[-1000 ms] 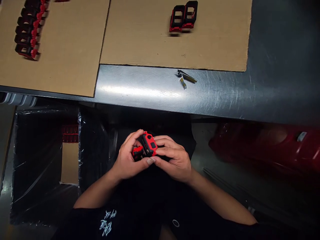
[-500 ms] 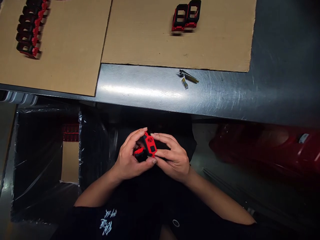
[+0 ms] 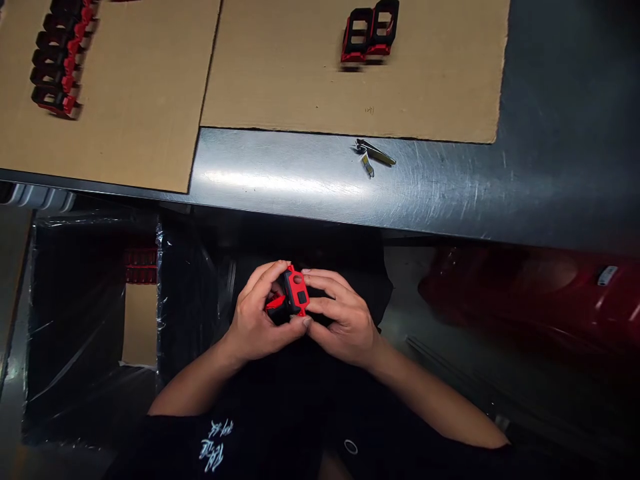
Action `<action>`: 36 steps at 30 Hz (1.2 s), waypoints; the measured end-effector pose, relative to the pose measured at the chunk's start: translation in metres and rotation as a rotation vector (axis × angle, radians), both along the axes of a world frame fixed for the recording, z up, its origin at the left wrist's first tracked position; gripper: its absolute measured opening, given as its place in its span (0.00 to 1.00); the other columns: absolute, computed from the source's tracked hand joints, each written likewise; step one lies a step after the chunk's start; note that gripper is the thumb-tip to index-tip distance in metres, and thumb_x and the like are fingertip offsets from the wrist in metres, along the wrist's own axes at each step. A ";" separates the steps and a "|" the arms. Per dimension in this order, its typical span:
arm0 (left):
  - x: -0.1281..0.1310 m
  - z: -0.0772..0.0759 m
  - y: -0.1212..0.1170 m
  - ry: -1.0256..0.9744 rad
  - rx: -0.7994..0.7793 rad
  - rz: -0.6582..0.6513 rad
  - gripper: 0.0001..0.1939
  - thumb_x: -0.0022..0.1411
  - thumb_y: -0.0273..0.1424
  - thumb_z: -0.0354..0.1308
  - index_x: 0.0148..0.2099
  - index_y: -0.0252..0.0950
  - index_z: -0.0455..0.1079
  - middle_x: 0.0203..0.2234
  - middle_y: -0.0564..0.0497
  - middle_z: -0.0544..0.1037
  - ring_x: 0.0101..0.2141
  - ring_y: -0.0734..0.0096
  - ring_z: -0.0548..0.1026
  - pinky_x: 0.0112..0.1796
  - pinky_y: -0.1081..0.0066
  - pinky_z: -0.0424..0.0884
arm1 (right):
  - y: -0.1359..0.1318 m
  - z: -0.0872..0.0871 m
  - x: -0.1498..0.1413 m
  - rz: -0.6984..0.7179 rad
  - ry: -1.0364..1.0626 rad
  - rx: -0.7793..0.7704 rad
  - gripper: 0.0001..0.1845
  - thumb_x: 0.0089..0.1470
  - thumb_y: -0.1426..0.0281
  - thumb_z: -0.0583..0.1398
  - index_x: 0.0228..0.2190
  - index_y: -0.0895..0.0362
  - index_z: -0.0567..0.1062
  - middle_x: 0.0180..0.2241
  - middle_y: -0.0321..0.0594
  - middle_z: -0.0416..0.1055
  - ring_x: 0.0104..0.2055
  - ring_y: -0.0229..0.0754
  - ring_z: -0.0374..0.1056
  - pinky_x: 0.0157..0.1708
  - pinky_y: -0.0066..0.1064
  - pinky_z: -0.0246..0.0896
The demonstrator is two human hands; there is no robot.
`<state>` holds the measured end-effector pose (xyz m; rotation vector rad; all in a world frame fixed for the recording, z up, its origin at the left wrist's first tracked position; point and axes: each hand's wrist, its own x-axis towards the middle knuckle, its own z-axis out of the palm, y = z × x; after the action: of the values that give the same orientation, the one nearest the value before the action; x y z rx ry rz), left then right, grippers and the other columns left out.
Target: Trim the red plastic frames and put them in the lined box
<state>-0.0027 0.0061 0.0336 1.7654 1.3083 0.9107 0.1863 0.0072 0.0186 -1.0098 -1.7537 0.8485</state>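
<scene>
on my side of the metal table (image 3: 300, 180), my left hand (image 3: 255, 323) is gripping a red-and-black part (image 3: 298, 293) while my right hand (image 3: 350, 325) is kinda holding its red side too. small clippers (image 3: 379, 154) are lying just off the cardboard (image 3: 425, 87).

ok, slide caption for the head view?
Left hand and right hand hold a red-and-black part beside a metal table bearing cardboard sheets.

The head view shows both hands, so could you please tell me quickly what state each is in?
Left hand: closed, holding a red-and-black part.
Right hand: closed, its fingertips holding the same part.
</scene>
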 end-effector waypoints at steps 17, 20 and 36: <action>-0.005 -0.003 0.003 0.131 0.230 -0.096 0.44 0.58 0.32 0.68 0.72 0.33 0.53 0.59 0.33 0.74 0.51 0.57 0.79 0.42 0.63 0.84 | 0.001 0.008 0.009 -0.075 0.080 -0.282 0.15 0.60 0.79 0.60 0.42 0.51 0.82 0.44 0.42 0.81 0.48 0.46 0.76 0.50 0.43 0.74; -0.003 -0.005 0.001 0.114 0.214 -0.096 0.49 0.59 0.32 0.68 0.74 0.34 0.45 0.59 0.32 0.74 0.37 0.68 0.80 0.34 0.68 0.83 | 0.002 0.011 0.011 -0.068 0.198 -0.483 0.12 0.63 0.75 0.61 0.42 0.50 0.82 0.39 0.38 0.80 0.41 0.41 0.77 0.42 0.36 0.74; -0.001 -0.014 -0.004 0.059 0.186 -0.138 0.57 0.61 0.33 0.66 0.77 0.35 0.28 0.59 0.28 0.74 0.34 0.70 0.82 0.34 0.69 0.82 | 0.005 0.027 -0.001 -0.030 0.231 -0.652 0.20 0.54 0.69 0.68 0.50 0.54 0.78 0.34 0.37 0.77 0.28 0.35 0.72 0.27 0.27 0.72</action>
<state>-0.0034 0.0023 0.0196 2.0125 1.1530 0.9333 0.1851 0.0120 0.0460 -1.2814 -1.2781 1.5051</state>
